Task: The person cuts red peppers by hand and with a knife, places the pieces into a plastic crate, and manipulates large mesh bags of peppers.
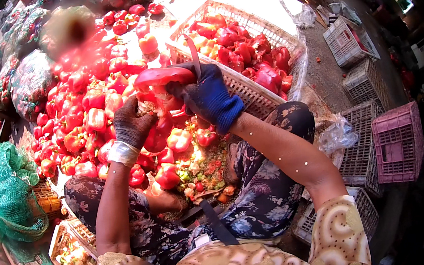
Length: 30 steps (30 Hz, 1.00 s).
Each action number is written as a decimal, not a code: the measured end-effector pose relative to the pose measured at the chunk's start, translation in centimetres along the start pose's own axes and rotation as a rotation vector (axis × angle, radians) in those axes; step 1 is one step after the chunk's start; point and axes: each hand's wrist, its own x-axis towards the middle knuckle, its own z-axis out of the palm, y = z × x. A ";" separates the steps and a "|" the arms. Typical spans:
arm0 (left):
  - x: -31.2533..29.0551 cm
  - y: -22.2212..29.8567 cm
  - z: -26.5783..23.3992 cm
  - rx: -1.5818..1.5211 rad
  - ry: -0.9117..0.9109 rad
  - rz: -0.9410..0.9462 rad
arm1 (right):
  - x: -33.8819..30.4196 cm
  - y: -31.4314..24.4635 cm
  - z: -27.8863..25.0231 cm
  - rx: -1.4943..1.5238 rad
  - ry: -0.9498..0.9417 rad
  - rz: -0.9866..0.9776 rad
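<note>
Head view, looking down on a seated person's lap and both gloved hands. The right hand (211, 96), in a blue glove, has its fingers clamped on the handle of a knife (193, 54) whose curved blade points up and away. Its thumb also presses on a red pepper (158, 78), which is held level above the heap, just left of that hand. The left hand (132, 122), in a dark glove with a pale cuff at the wrist, sits below and left of the pepper, fingers curled together around the pepper's pale underside, where the core shows. Whether the blade touches the flesh cannot be told.

Beyond the hands a large pile of red peppers (84, 101) spreads across the ground in bright sun. To the right, touching the right hand's far side, stands a white plastic crate (249, 92) partly filled with red and orange peppers. Between the knees lies a patch of cut scraps (203, 171), green and red. A green net sack (2, 187) lies at far left, above low crates. At far right a pink crate (398, 143) stands beside grey crates (360, 161), and a clear plastic bag (337, 136) lies near the right knee
</note>
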 end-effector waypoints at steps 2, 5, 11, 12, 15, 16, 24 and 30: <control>0.1 -1.4 2.0 -0.231 0.009 0.046 | 0.3 2.4 -0.2 -0.290 0.071 -0.509; 0.8 -7.8 0.8 0.189 -0.006 -0.259 | 0.0 0.5 -0.8 -0.324 0.109 -0.640; -1.0 -10.2 1.4 0.092 -0.080 -0.324 | 0.9 -3.5 -10.4 -0.219 0.315 -0.079; -1.2 -10.1 1.5 0.195 -0.113 -0.331 | 1.5 -3.5 -12.6 -0.168 0.369 -0.049; -1.4 -9.1 1.9 -0.023 -0.087 -0.343 | 3.2 -2.9 -19.8 -0.478 0.529 -0.152; -1.1 -8.1 2.6 -0.067 -0.103 -0.349 | 3.4 -1.3 -22.9 -0.654 0.599 -0.254; -0.2 -7.3 3.3 -0.238 -0.063 -0.284 | 1.8 8.1 -31.1 -1.467 0.338 0.186; 0.8 -3.4 2.9 -0.165 -0.065 -0.210 | 2.7 -2.0 -17.3 -0.422 0.211 0.257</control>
